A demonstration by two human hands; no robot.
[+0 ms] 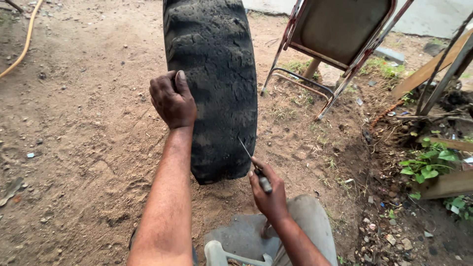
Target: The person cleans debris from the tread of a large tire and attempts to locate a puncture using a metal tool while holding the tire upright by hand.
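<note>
Tyre [213, 74]: large, black, worn tread, dusty, standing upright on bare dirt ground [74, 148], middle of head view. Left hand [172, 100] curled over tyre's left edge, fingers clasped on tread. Right hand [268, 194] closed around dark handle of thin metal awl [252, 162], tip touching tread near tyre's lower right. Folding metal chair [335, 39] tilted just right of tyre. Yellow hose [24, 42] at far left. Green weeds [431, 165] and wooden planks [446, 184] at right edge. Grey trouser knee [310, 221] below right hand.
</note>
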